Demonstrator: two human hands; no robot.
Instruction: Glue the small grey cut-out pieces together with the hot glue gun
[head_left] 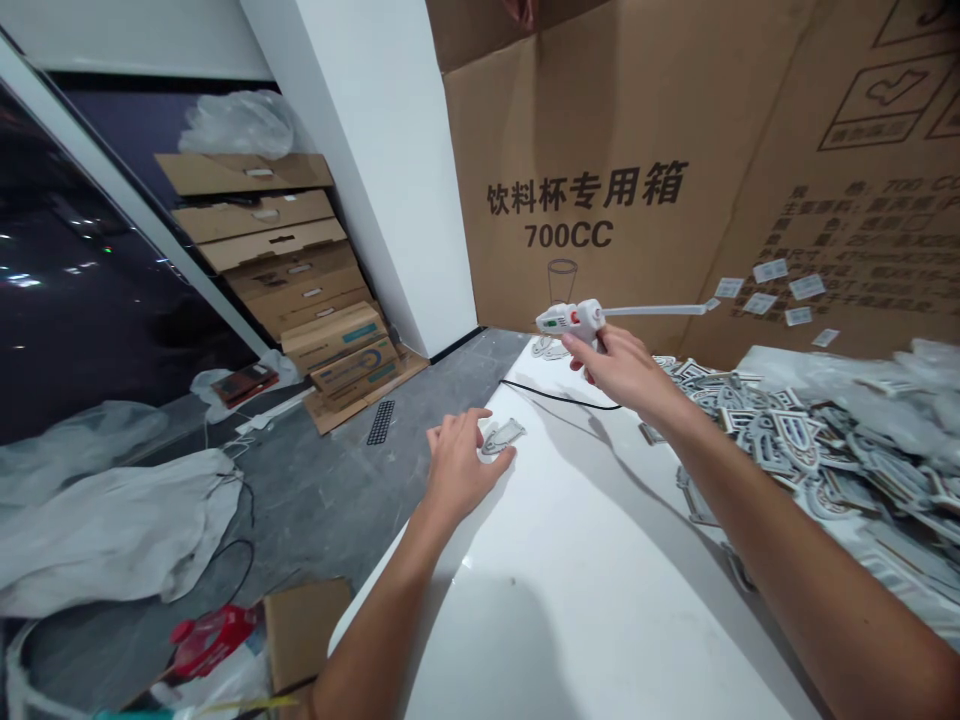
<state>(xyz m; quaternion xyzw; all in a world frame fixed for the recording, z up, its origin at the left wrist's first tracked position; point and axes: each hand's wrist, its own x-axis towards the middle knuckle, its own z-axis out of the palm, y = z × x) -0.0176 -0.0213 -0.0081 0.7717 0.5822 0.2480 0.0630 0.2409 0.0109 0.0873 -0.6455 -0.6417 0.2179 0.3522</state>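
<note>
A white glue gun [571,319] with a long clear glue stick out of its back is gripped in my right hand [626,368], raised over the far part of the white table [555,560]. At the table's left edge my left hand [459,462] has its thumb and fingers around a small grey-white cut-out piece [504,436]; the thumb lies by its near side and the fingertips by its far side. The piece rests on the tabletop. A black cord [559,395] crosses the table between the two hands.
A heap of similar cut-out pieces [795,440] and clear plastic wrap lie along the right side. Behind stands a large cardboard box [600,120]. Stacked cartons [300,265], a white cloth bag [127,530] and a red bottle [214,640] are at the left.
</note>
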